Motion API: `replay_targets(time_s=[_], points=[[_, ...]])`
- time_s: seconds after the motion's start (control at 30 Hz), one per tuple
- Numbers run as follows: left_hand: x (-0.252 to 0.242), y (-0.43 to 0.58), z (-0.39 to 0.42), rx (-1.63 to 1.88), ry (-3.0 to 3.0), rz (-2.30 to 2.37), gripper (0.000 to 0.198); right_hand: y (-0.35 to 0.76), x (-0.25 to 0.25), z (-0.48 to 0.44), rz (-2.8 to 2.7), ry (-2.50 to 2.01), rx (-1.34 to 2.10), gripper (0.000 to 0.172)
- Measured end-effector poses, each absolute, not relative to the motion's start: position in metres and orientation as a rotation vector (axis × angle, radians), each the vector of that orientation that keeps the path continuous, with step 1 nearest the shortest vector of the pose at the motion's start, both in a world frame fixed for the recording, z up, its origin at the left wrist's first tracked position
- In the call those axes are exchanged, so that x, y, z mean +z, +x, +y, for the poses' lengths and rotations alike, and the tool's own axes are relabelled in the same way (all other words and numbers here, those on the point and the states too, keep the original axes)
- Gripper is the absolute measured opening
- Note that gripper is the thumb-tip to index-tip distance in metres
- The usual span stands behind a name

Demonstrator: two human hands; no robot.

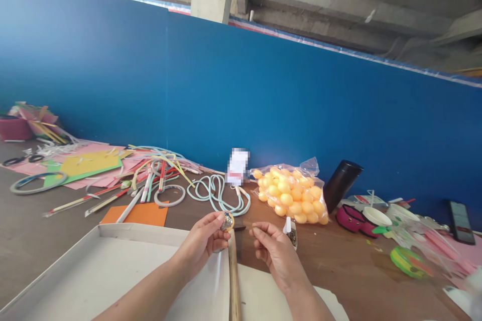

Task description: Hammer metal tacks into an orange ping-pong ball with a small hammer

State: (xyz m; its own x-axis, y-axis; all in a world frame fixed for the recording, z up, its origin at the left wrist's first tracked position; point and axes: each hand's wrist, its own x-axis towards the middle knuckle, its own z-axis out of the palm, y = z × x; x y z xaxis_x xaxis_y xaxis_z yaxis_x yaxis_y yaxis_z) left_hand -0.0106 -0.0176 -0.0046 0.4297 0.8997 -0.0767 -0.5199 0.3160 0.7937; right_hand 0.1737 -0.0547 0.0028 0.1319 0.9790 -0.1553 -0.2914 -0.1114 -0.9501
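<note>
My left hand (pixel 208 235) is closed on a small round shiny thing with a gold rim (pixel 227 221), held between thumb and fingers; its exact kind is unclear. To the right, my right hand (pixel 271 248) is in a pinch, thumb against forefinger, and whatever it may hold is too small to make out. A dark slim pointed object (pixel 240 228) shows between the hands. Beneath my left hand lies a large shallow white cardboard tray (pixel 101 233). Just behind my right hand sits a small clear container (pixel 293 236) with dark bits inside.
Behind the hands lie a coiled pale-blue cord (pixel 220 195), a bag of orange balls (pixel 289 194) and a tilted black bottle (pixel 342 185). Coloured paper (pixel 90 163) and straws crowd the left. A green tape roll (pixel 408 262) and phone (pixel 461 221) are right. A blue partition (pixel 241 95) closes the back.
</note>
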Motion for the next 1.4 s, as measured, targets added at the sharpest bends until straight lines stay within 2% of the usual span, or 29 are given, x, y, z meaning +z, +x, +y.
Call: replay_targets(time_s=[0.4, 1.4], points=[[-0.012, -0.008, -0.017, 0.913, 0.827, 0.544, 0.023, 0.147, 0.010, -0.068, -0.996, -1.073, 1.264, 0.014], [-0.004, -0.005, -0.021, 0.887, 0.863, 0.572, 0.025, 0.141, 0.006, -0.067, -0.991, -1.052, 1.312, 0.015]])
